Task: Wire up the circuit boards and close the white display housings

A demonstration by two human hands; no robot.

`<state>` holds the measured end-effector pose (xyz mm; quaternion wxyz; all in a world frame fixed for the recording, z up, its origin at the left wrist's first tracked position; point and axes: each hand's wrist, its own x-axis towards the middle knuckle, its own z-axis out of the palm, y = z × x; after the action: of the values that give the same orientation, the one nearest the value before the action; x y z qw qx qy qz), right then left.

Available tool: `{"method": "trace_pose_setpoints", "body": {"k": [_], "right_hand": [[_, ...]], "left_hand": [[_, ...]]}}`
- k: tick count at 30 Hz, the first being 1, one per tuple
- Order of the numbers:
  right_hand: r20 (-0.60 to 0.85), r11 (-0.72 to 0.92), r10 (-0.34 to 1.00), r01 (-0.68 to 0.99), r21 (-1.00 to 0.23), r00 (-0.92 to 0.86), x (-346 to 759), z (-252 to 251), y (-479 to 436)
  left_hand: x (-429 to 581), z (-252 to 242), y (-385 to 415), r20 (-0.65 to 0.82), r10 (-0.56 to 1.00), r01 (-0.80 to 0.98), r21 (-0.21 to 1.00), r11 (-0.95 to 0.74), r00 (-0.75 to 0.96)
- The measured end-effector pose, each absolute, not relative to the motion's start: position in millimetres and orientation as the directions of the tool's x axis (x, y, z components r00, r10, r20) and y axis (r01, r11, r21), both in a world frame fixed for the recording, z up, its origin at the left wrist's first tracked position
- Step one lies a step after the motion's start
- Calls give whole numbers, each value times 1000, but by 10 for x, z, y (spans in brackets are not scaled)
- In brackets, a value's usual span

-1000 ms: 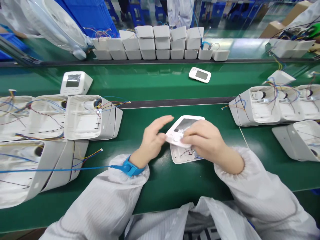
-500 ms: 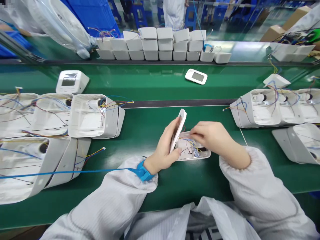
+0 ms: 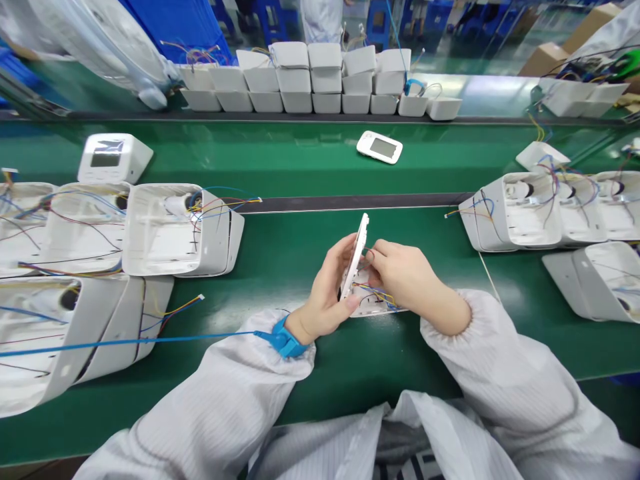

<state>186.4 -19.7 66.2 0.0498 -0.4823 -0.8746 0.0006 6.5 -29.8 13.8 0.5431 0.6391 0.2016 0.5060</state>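
My left hand [image 3: 327,293] is closed around a thin white plastic cover [image 3: 356,257], held on edge and tilted. Just right of it, my right hand [image 3: 400,273] has its fingers pinched together on a thin wire [image 3: 369,252] beside the cover's inner face. Below both hands, an open white casing [image 3: 373,307] lies on the green bench, with blue, yellow and dark wires inside; my right hand hides part of it. A blue wrist strap [image 3: 284,339] with a cord circles my left wrist.
White open housings with wires [image 3: 165,230] stand on the left, and more housings [image 3: 530,210] on the right. A white panel with a grey window [image 3: 380,147] lies farther back. Stacked white shells [image 3: 295,80] line the rear shelf. The blue cord [image 3: 125,343] stretches leftward.
My right hand has moved left and up from the casing to the cover's inner face. My left hand still holds the cover, now turned more edge-on. The whole view has shifted slightly.
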Motion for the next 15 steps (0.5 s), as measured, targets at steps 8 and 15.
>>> {"method": "trace_pose_setpoints", "body": {"k": [8,15], "right_hand": [[223,518,852,822,-237,-473,1873,591,-203],[294,543,835,780,-311,-465,1893,563,-202]], "left_hand": [[19,12,-298,406,830,-227,912,-341,384],[10,7,-282,430,820,-245,900,-360,378]]}}
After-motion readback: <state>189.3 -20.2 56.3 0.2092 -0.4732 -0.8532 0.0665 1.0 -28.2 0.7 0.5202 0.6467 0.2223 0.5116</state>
